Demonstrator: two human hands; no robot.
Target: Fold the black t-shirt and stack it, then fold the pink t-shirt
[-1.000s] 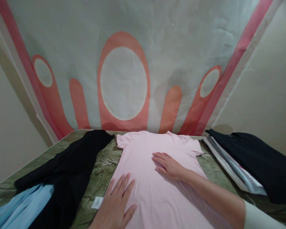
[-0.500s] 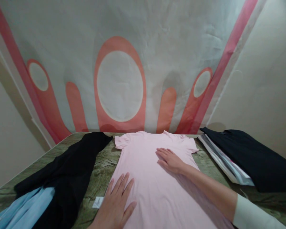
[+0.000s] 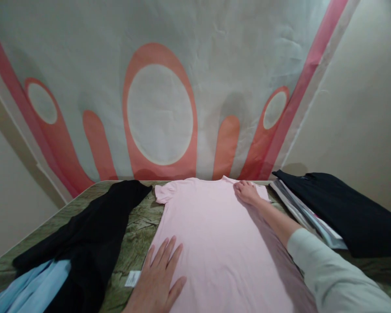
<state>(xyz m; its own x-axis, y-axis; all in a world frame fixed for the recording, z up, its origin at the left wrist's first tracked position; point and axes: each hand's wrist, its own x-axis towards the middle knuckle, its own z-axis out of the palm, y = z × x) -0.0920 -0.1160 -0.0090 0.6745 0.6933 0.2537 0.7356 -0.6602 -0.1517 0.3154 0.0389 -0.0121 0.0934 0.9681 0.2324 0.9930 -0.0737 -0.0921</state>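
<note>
A pink short-sleeved T-shirt [image 3: 208, 243] lies spread out, its neckline at the far side of the table. My left hand [image 3: 163, 274] rests flat on the shirt's lower left part with its fingers spread. A small white label [image 3: 132, 278] sticks out at the shirt's left edge, close to that hand. My right hand [image 3: 246, 191] lies on the shirt's right shoulder beside the short sleeve. Its fingers rest on top of the fabric, slightly bent, and do not appear to grip it.
On the left, a black garment [image 3: 91, 243] lies loosely over a light blue garment [image 3: 42, 282]. To the right is a stack of folded clothes [image 3: 313, 215] topped by a black garment [image 3: 342, 208]. Behind the wood-patterned table [image 3: 140, 234] rises a patterned wall covering [image 3: 208, 87].
My right hand has slid from the middle of the shirt's chest outward and up to its right shoulder. My left hand stays in place. The view has shifted slightly.
</note>
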